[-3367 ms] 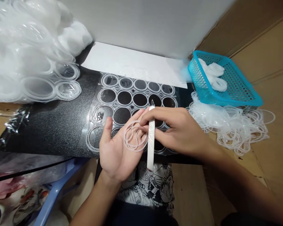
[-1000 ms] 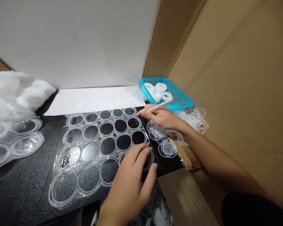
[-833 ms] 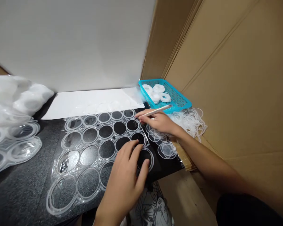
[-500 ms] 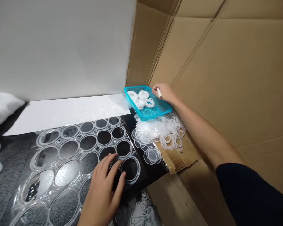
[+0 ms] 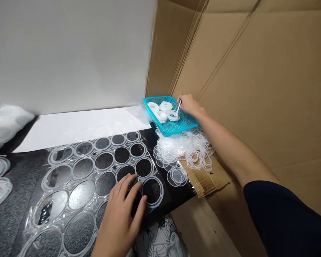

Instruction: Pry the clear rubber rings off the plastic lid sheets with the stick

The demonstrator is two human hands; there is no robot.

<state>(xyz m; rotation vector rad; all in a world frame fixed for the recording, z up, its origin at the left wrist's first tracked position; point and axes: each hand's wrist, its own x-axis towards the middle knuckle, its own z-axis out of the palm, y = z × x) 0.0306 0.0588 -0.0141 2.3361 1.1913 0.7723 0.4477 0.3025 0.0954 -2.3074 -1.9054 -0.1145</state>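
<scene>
- The slim white pen-like tool (image 5: 178,107) is over the turquoise basket (image 5: 183,127); its long axis slants steeply, the lower end pointing down and slightly left, at a white ring bundle (image 5: 172,116) inside.
- The right hand (image 5: 187,102), above the basket's right side, pinches the tool with narrowed fingers.
- The left hand (image 5: 123,210), fingers loosely spread, rests on the clear plastic ring sheet (image 5: 81,194), left of and nearer than the basket.

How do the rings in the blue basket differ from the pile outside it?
The basket rings form stacks; the loose pile lies tangled.
The basket rings look solid white; the loose pile shows thin loops.
The right hand holds a white tool at the basket rings; no hand is at the loose pile.
Both are pale rings.
</scene>
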